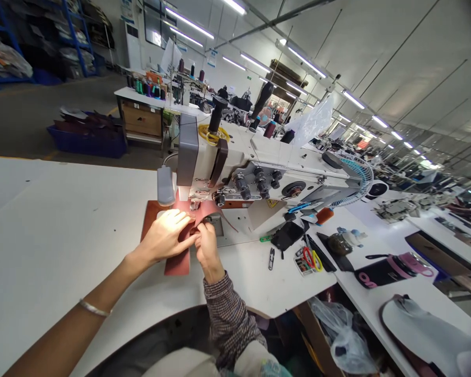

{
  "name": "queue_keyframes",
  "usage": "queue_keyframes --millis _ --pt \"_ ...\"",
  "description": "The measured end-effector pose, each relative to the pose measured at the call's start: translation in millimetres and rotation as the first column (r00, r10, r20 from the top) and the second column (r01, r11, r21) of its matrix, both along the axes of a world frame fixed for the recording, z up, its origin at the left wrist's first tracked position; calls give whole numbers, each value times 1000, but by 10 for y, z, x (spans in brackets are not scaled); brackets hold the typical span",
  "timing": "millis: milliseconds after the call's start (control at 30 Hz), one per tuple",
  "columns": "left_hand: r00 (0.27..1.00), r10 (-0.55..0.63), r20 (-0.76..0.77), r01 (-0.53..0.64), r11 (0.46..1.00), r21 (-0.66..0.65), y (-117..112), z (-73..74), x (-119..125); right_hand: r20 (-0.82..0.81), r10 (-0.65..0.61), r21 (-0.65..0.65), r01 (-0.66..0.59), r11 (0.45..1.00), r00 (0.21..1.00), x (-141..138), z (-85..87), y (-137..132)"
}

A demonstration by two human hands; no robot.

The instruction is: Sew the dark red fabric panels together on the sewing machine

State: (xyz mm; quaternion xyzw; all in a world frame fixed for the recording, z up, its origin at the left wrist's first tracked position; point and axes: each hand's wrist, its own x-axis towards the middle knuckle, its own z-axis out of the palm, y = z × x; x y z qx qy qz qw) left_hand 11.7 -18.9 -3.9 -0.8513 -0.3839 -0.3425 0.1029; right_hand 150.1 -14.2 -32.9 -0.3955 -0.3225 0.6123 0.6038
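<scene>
Our left hand [165, 236] lies open and our right hand [207, 246] pinches the leather [177, 265], which could slip askew under the presser foot [196, 198].

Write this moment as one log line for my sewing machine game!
left hand flat on reddish-brown leather | right hand at its edge | sewing machine presser foot just beyond

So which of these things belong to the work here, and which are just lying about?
In use: left hand, right hand, reddish-brown leather, sewing machine.

Lying about: red-and-yellow-handled scissors, thread snips, pink-lidded bottle, plastic bag.
</scene>
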Motion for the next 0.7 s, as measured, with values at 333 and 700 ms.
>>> queue_keyframes --millis 333,700 --pt "976 182 123 -189 981 44 101 -204 110 -73 68 10 -67 998 995 30 -34 -22" --pt "965 178 193 -189 981 43 236 -166 99 -26 79 -80 -81 994 997 98 -408 -223"
